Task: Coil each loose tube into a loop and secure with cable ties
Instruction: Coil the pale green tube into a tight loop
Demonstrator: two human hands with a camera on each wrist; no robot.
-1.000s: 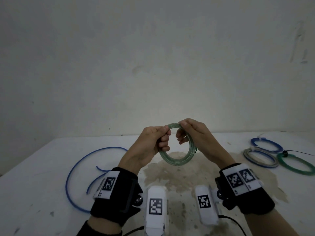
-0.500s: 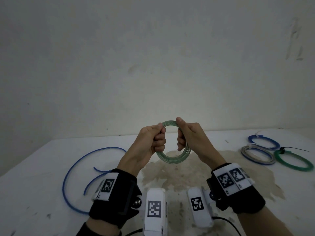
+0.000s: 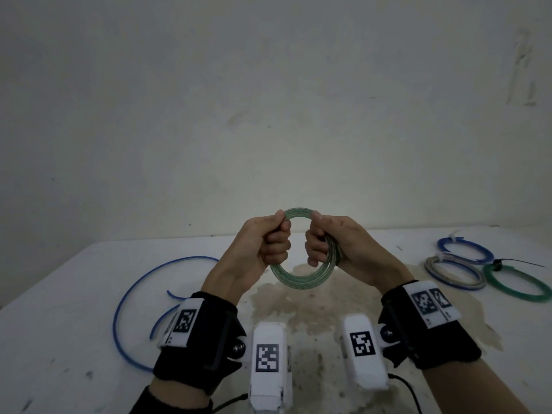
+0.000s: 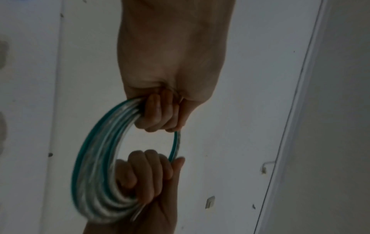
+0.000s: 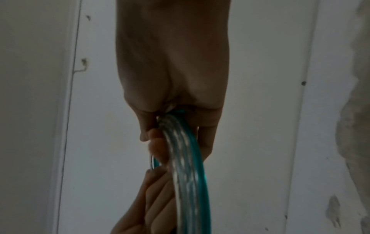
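Observation:
A coil of clear tube with a green stripe (image 3: 301, 280) is held upright above the white table (image 3: 74, 339), its opening facing me. My left hand (image 3: 268, 240) grips its left side in a fist, thumb on top. My right hand (image 3: 324, 242) grips the right side the same way. In the left wrist view the coil (image 4: 94, 158) arcs between my left hand (image 4: 160, 114) above and my right hand (image 4: 148, 177) below. The right wrist view shows the coil (image 5: 186, 174) running out of my right hand (image 5: 160, 139). No tie shows on this coil.
A loose blue tube (image 3: 125, 294) lies curved on the table at the left. At the right lie three tied coils: blue (image 3: 464, 249), grey (image 3: 454, 273) and green (image 3: 516, 283) with a black cable tie (image 3: 519, 262). A brown stain (image 3: 298, 309) marks the middle. A bare wall stands behind.
Both hands have lifted the coil a little and shifted from pinching its top to fists on its two sides. The coil has turned to face me more squarely.

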